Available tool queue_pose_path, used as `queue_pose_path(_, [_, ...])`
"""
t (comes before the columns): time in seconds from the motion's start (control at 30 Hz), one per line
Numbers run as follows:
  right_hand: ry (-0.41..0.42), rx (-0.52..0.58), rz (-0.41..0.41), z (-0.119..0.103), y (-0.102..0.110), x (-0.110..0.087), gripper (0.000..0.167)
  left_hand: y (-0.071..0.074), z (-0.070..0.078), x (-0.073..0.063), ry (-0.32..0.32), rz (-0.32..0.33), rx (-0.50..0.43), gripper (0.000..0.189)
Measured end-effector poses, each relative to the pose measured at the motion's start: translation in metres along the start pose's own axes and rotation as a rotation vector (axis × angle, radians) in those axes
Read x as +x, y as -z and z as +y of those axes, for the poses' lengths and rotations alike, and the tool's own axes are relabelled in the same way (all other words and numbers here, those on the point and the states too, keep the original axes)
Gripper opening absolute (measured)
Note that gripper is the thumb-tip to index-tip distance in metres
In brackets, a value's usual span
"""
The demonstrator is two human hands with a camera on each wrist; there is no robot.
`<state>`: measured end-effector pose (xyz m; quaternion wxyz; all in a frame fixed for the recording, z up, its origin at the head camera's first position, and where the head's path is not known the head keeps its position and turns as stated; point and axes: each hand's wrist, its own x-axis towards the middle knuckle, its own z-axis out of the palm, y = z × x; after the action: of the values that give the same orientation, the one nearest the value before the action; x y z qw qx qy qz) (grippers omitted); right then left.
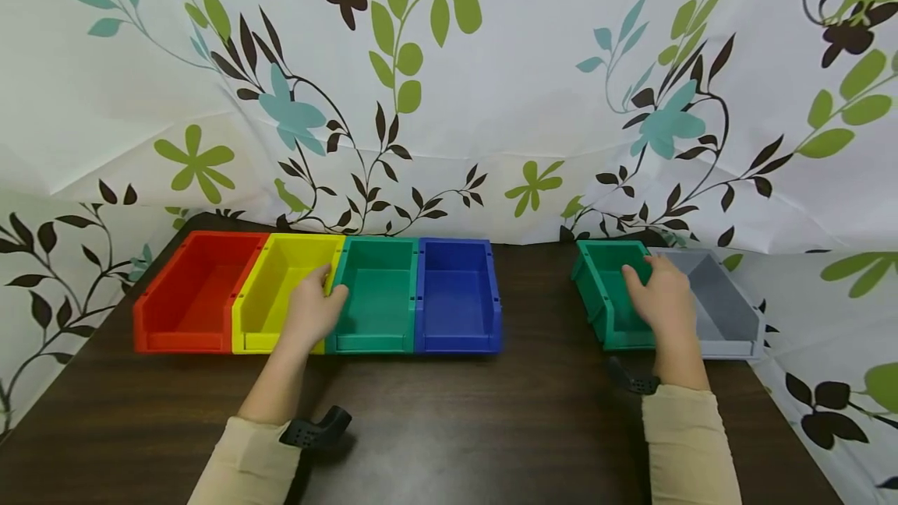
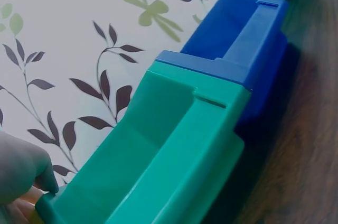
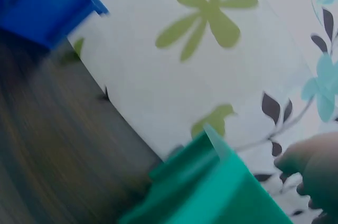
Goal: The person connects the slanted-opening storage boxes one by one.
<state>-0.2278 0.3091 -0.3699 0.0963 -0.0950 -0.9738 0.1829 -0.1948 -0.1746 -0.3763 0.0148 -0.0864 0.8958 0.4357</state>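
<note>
My left hand (image 1: 309, 314) straddles the wall where a yellow storage bin (image 1: 270, 287) meets a green storage bin (image 1: 379, 302). In the left wrist view, the thumb (image 2: 34, 168) bends over the green bin's corner and the other fingers lie on its yellow side, pinching the rim. Over on the right, my right hand (image 1: 662, 298) hovers above a second green bin (image 1: 595, 298), its thumb and index finger spread near the edge shared with a grey bin (image 1: 715, 306). Nothing shows between those fingers; the right wrist view is blurred.
A red bin (image 1: 203, 287) and a blue bin (image 1: 459, 294) complete the left row. Dark brown tabletop (image 1: 540, 302) separates that row from the two bins on the right. Patterned leaf cloth (image 1: 456, 139) rises behind the table and drapes along both sides.
</note>
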Motion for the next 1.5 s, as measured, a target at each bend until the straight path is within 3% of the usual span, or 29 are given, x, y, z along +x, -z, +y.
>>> queue_pose_path(0.17, [-0.132, -0.028, -0.090, 0.011, 0.001, 0.004, 0.074, 0.010, -0.002, -0.001, 0.044, -0.007, 0.019, 0.059])
queue_pose_path(0.37, [-0.134, -0.009, -0.103, 0.010, 0.000, 0.003, 0.076, 0.012, -0.004, 0.000, 0.044, 0.028, 0.061, 0.058])
queue_pose_path(0.9, [0.037, 0.010, -0.138, -0.026, -0.008, -0.005, 0.067, -0.018, 0.008, -0.005, -0.281, 0.222, 0.149, 0.051])
queue_pose_path(1.07, [0.088, 0.000, -0.176, -0.043, -0.012, -0.011, 0.066, -0.027, 0.012, -0.009, -0.356, 0.187, 0.134, 0.050])
queue_pose_path(1.3, [0.158, -0.002, -0.202, -0.063, -0.017, -0.019, 0.065, -0.038, 0.012, -0.010, -0.363, 0.081, 0.081, 0.051])
queue_pose_path(1.5, [0.202, 0.009, -0.172, -0.073, -0.022, -0.026, 0.063, -0.049, 0.013, -0.012, -0.375, -0.008, 0.040, 0.056])
